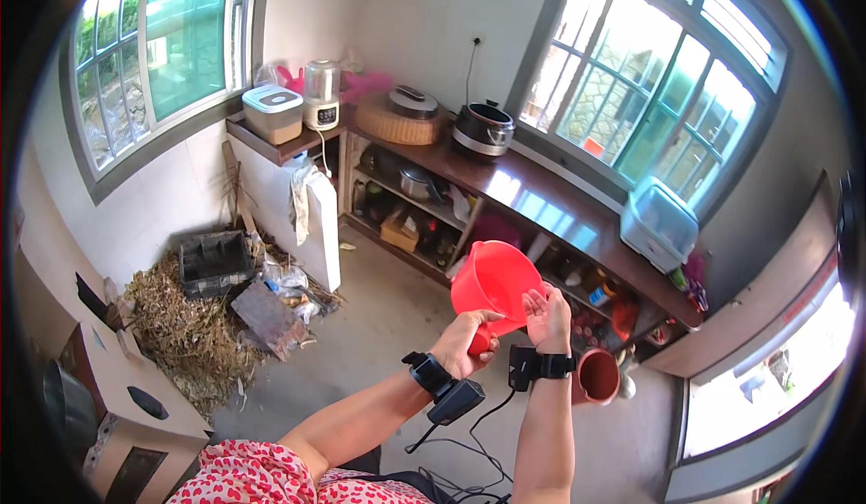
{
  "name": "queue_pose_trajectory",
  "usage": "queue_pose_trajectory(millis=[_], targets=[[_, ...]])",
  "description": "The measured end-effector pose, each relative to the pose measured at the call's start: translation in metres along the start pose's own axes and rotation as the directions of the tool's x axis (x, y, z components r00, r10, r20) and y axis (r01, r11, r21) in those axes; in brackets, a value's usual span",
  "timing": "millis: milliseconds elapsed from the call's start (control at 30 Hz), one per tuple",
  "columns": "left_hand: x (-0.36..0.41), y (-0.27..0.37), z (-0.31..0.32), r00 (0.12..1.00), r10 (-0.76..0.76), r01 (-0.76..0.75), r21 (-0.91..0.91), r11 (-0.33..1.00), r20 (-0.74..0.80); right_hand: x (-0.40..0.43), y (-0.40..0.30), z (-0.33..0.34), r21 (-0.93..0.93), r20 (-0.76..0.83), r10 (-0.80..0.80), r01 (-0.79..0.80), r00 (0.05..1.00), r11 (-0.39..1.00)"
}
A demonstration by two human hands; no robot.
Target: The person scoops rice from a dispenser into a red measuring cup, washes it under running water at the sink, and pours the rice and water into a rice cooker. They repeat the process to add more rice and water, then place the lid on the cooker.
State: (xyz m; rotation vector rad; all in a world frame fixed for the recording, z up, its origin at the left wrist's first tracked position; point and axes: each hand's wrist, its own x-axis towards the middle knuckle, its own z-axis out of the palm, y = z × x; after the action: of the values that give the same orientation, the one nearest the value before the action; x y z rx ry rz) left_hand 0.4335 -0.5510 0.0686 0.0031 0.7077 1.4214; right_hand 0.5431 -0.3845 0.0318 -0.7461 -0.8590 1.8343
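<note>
A red plastic dipper point(494, 277) is held up in front of me, its wide mouth tilted toward the camera and nothing visible inside. My left hand point(467, 345) is wrapped around its short red handle point(481, 339), with the thumb lying along the near rim. At the right side of the rim is my right hand point(547, 316), palm turned up and fingers slightly curled and apart. Its fingertips overlap the dipper's edge; whether they press on it I cannot tell. Black devices are strapped to both wrists, with cables hanging below.
A brown bucket point(597, 377) stands on the floor beyond my right wrist. Along the wall runs a brown countertop point(534, 196) with a black cooker pot point(484, 129) and a pale blue lidded box point(658, 223). Dry plant litter point(196, 328) and a black crate point(215, 264) lie left.
</note>
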Motion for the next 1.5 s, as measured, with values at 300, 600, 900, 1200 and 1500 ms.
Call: queue_pose_trajectory(millis=[300,600,900,1200,1500], targets=[[0.133,0.186,0.006,0.970,0.241,-0.240,0.026,0.970,-0.024,0.206,0.014,0.106,0.038,0.043,0.061,-0.063,0.997,0.997],[0.259,0.319,0.033,0.950,0.310,-0.309,0.034,0.950,-0.037,0.387,0.022,0.188,-0.037,0.012,0.067,-0.067,0.998,0.997],[0.393,0.417,0.062,0.912,0.400,-0.396,0.054,0.917,-0.091,0.581,0.016,0.214,-0.137,-0.022,0.167,-0.168,0.986,0.976],[0.504,0.510,0.110,0.860,0.500,-0.488,0.125,0.864,-0.100,0.723,-0.001,0.247,-0.111,0.125,0.228,-0.215,0.966,0.970],[0.591,0.609,0.122,0.867,0.496,-0.464,0.278,0.841,-0.055,0.841,-0.023,0.241,-0.132,0.064,0.206,-0.197,0.976,0.972]])
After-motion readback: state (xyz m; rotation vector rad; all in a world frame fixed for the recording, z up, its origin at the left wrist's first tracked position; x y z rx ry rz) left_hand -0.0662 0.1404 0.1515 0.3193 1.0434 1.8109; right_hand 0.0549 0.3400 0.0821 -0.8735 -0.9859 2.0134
